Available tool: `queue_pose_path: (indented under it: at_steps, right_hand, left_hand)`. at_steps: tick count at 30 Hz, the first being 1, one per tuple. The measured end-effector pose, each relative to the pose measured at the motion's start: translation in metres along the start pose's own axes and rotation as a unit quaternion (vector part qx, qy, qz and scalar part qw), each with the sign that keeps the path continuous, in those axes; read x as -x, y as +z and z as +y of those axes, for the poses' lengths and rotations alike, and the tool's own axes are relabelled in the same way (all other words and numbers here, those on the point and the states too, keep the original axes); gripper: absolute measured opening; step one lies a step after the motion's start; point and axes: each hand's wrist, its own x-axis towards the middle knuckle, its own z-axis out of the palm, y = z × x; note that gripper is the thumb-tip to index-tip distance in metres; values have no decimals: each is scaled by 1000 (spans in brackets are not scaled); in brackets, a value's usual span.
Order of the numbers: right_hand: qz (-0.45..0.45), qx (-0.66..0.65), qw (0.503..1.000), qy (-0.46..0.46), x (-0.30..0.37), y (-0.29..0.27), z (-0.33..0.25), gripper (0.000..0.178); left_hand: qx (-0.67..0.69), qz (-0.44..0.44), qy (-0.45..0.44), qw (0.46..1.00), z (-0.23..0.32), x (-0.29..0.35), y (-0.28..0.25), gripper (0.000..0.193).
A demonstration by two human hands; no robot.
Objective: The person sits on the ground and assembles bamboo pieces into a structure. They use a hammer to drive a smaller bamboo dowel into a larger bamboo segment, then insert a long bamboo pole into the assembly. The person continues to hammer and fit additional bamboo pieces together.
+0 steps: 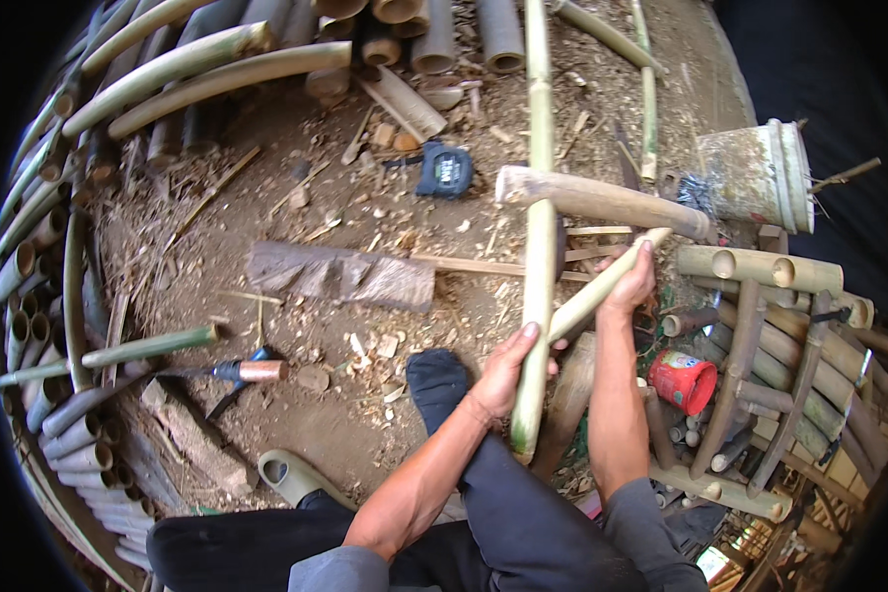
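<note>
My left hand [508,370] is closed round the lower part of a long pale-green bamboo pole [540,128], which runs from the top of the view down to my knee. A shorter bamboo piece [598,291] with a slanted tip lies in my right hand [633,283], its fingers wrapped round it. The lower end of that piece meets the pole beside my left fingers; whether it touches or passes behind is hard to tell. Behind the pole, a thick bamboo length [602,200] lies crosswise.
A tape measure [445,170], a weathered wood block [340,276] and scattered shavings lie on the dirt floor. Stacked bamboo tubes [74,459] line the left. To the right are a dirty white bucket [745,178], a red cup [682,381] and a bamboo frame [755,264].
</note>
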Motion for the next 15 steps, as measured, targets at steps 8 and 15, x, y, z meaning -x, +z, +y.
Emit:
queue_pose_path:
  at_steps: [8, 15]
  right_hand:
    - [-29, -39, 996, -69, 9, 17, -14, 37]
    - [-41, 115, 978, -167, 21, 41, -58, 29]
  left_hand:
    - [-20, -5, 26, 999, 1, -1, -6, 45]
    - [-479, 199, 192, 833, -18, 4, 36, 62]
